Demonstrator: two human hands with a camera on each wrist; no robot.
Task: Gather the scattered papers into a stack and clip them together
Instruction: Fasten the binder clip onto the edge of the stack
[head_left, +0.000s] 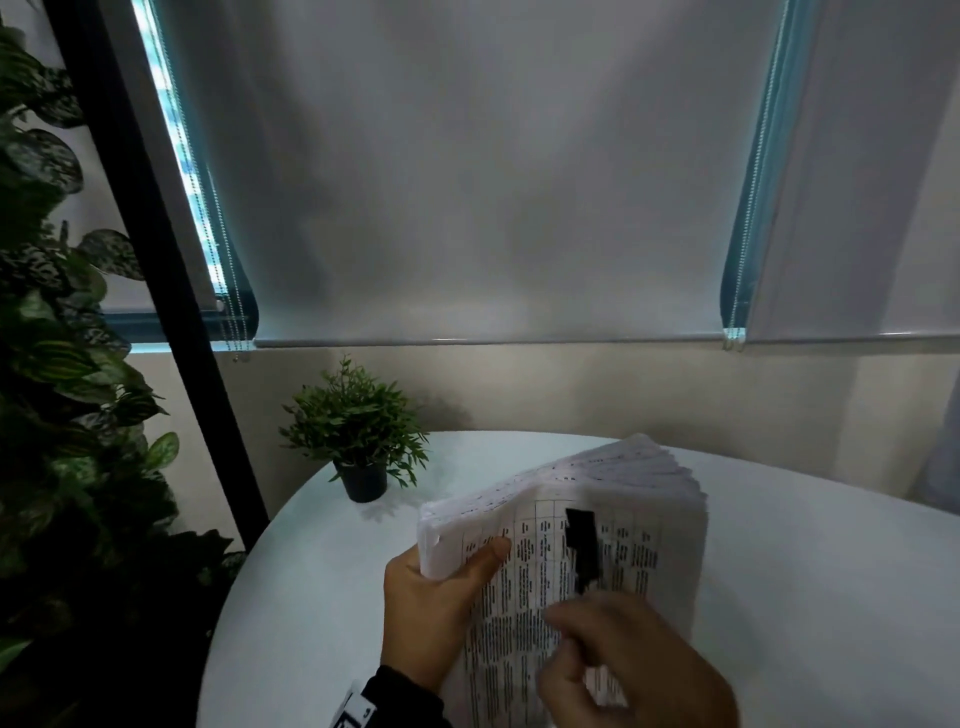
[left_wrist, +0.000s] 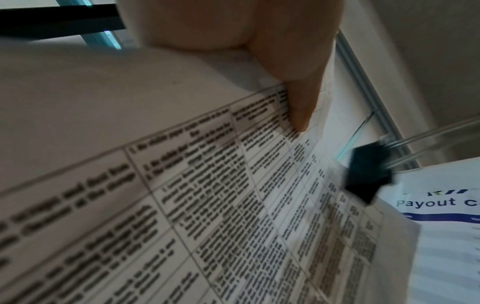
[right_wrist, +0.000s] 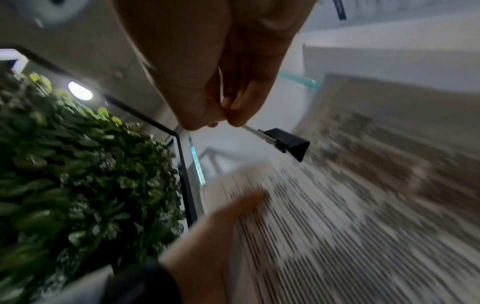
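Observation:
A thick stack of printed papers (head_left: 639, 525) is held up over the white round table (head_left: 810, 597), its top sheet a table of text (left_wrist: 233, 205). My left hand (head_left: 441, 587) grips the stack's left edge, thumb (left_wrist: 298, 92) pressed on the top sheet. My right hand (head_left: 623, 660) pinches the metal handles of a black binder clip (head_left: 582, 545), which hovers over the top sheet. In the right wrist view the clip (right_wrist: 288, 143) hangs from my fingertips (right_wrist: 233, 119), jaws toward the paper (right_wrist: 337, 226). In the left wrist view the clip (left_wrist: 366, 176) sits near the stack's edge.
A small potted plant (head_left: 358, 431) stands at the table's far left edge. Tall leafy plants (head_left: 62, 364) and a black post (head_left: 156, 260) fill the left side. Roller blinds (head_left: 467, 182) and a wall lie behind the table.

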